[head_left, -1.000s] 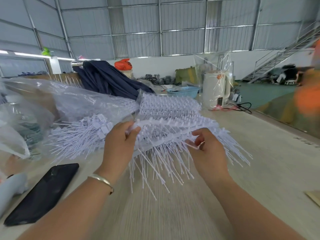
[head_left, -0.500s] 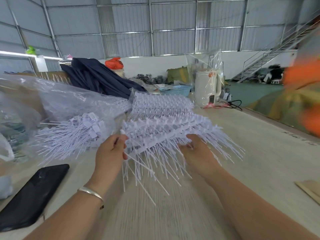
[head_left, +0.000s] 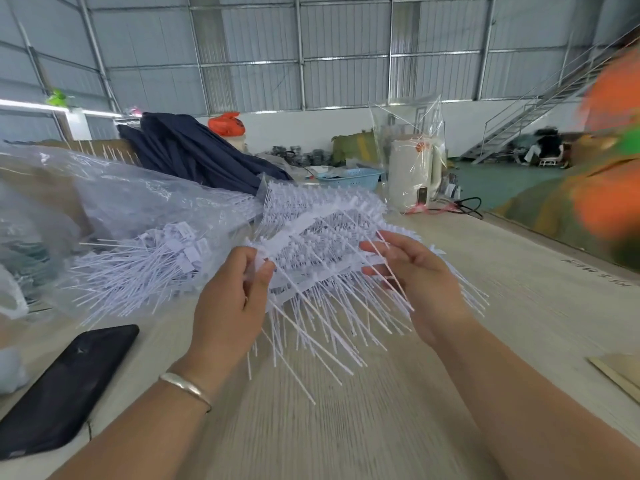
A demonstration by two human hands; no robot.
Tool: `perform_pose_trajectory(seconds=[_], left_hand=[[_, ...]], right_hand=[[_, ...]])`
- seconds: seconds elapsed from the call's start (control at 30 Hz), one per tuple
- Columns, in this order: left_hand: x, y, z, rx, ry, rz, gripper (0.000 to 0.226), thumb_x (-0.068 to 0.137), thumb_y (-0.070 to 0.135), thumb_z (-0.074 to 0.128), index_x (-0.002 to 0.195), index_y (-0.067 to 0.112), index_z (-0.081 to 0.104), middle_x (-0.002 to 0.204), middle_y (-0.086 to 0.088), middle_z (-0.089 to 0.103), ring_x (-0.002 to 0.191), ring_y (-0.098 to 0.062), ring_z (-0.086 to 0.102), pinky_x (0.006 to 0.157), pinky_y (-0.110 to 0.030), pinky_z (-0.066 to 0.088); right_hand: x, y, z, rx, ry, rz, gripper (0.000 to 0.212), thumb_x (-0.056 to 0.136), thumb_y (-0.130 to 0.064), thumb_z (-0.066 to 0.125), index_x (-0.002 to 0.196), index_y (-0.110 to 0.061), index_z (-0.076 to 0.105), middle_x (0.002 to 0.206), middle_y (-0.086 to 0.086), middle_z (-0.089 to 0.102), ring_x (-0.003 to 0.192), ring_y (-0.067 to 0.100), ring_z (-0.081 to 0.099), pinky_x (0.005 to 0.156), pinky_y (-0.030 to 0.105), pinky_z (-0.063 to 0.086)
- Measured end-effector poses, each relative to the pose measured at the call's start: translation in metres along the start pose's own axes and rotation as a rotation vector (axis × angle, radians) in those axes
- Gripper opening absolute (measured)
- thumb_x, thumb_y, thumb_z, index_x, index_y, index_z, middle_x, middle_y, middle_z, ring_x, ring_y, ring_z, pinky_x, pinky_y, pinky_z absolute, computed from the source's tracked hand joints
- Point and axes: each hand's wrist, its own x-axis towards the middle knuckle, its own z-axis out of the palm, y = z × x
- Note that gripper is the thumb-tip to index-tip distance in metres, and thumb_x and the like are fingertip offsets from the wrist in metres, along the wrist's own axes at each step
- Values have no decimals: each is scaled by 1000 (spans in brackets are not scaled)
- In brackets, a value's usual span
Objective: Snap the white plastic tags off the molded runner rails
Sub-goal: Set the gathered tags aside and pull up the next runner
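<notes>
My left hand (head_left: 230, 306) pinches the runner rail (head_left: 294, 233) end; my right hand (head_left: 420, 275), fingers loosely spread, seems to cradle the white tags (head_left: 332, 306) underneath.

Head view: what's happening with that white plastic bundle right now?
A person holds a cluster of runner rails bristling with white tags above the wooden table. The left hand pinches the rails' near end; the right hand cups the other side, fingers spread among the tags. Loose tags lie in a clear bag beside a black phone.
</notes>
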Motion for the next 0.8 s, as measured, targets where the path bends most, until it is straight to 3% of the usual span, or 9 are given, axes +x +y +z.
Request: perform_pose_trajectory(seconds=[0.1, 0.2, 0.33, 0.47, 0.63, 0.73, 0.8], left_hand=[[-2, 3, 1, -26, -43, 36, 32, 94, 57, 41, 82, 28, 42, 59, -4, 43, 42, -12, 38, 41, -23, 30], [-3, 6, 1, -17, -59, 53, 24, 93, 56, 44, 80, 36, 42, 59, 7, 42, 43, -10, 38, 41, -23, 28], [-2, 4, -2, -57, -34, -6, 14, 91, 49, 51, 89, 35, 49, 59, 14, 51, 43, -7, 44, 41, -17, 30], [-2, -9, 0, -59, -78, -121, 3, 92, 37, 60, 90, 36, 62, 58, 17, 55, 47, -2, 48, 45, -13, 34], [2, -23, 2, -46, -89, -314, 26, 88, 34, 68, 113, 33, 70, 84, 24, 67, 72, 10, 60, 63, -11, 40], [4, -28, 1, -25, -112, -366, 22, 86, 31, 69, 108, 35, 72, 71, 34, 63, 68, 11, 59, 59, -13, 37], [4, -30, 2, 10, -180, -406, 25, 86, 33, 70, 111, 32, 72, 80, 28, 63, 66, 9, 56, 57, -13, 35]], right_hand=[[-2, -1, 0, -17, 1, -9, 24, 98, -10, 49, 118, -18, 61, 103, -4, 74, 75, 14, 70, 61, 20, 49], [-3, -2, 1, -2, 15, -89, 26, 99, -7, 47, 119, -14, 61, 104, -1, 74, 70, 14, 69, 59, 17, 48], [-5, -13, -1, -18, 36, -155, 29, 99, -5, 45, 117, -18, 63, 104, -3, 74, 75, 15, 70, 63, 19, 50], [-9, -16, -1, -13, 54, -193, 29, 96, 0, 45, 112, -13, 64, 99, 2, 75, 69, 18, 68, 63, 22, 46], [-12, -17, 3, -108, 32, -304, 28, 98, -2, 45, 109, -18, 66, 98, -3, 75, 68, 16, 67, 60, 15, 45], [-16, -16, 7, -186, 49, -332, 31, 97, 0, 45, 108, -19, 66, 95, -5, 75, 66, 19, 67, 62, 13, 46], [-20, -16, 11, -255, 113, -364, 32, 96, 0, 46, 104, -22, 67, 89, -7, 74, 60, 18, 66, 63, 19, 52]])
